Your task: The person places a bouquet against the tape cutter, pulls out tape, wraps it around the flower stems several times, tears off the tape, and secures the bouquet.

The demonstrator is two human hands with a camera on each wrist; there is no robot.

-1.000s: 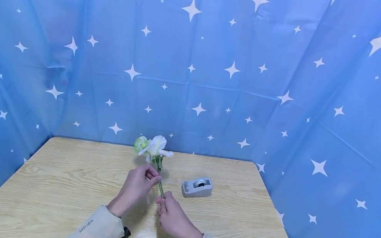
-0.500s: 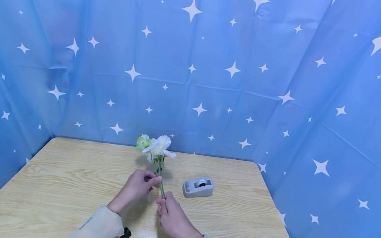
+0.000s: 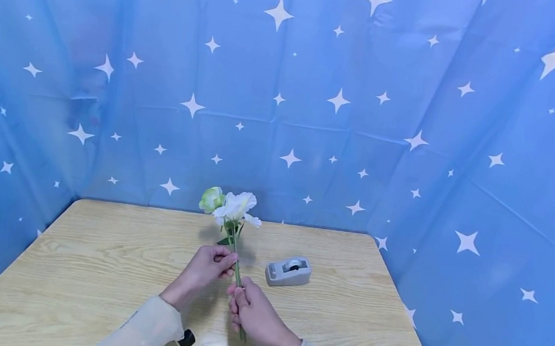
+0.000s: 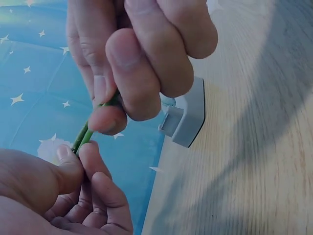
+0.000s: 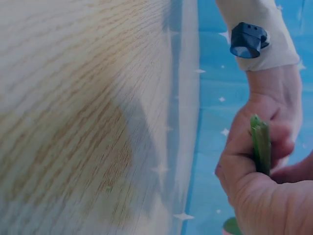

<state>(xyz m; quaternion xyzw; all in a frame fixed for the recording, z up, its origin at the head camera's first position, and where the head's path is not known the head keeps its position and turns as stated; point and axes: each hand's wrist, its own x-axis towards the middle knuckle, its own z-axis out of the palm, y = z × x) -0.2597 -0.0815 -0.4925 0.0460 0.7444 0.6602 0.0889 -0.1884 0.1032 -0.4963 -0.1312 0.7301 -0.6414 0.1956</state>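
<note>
- My left hand [image 3: 204, 267], left of the tape dispenser [image 3: 288, 273] and roughly level with it, has its thumb and fingertips closed together, pinching the green stems [image 3: 237, 273] partway up.
- My right hand [image 3: 260, 315] is on my side of the tape dispenser and a little to its left; its fingers are curled round the lower stems, with the thumb laid along them. My two hands are close together, one above the other on the stems.
- The cut ends of the stems poke out past my right hand, nearer me than the tape dispenser.
- The stems slant away from me and lead up to two blooms, both beyond the tape dispenser and to its left: a white flower [image 3: 236, 207] with ruffled petals and, touching or just beside it on the farther left, a rounder green-and-white flower [image 3: 212, 199]. A dark green leaf [image 3: 224, 241] sticks out below them.
- The tape dispenser, grey with a roll set in it, sits on the wood-grain table [image 3: 353, 322], apart from my hands.
- Pale sleeves [image 3: 142, 325] cover my forearms on the near side of the tape dispenser, and a small black device [image 3: 186, 340] is on my left wrist.
- Well behind the tape dispenser hangs a blue curtain [image 3: 297, 79] printed with white stars.
</note>
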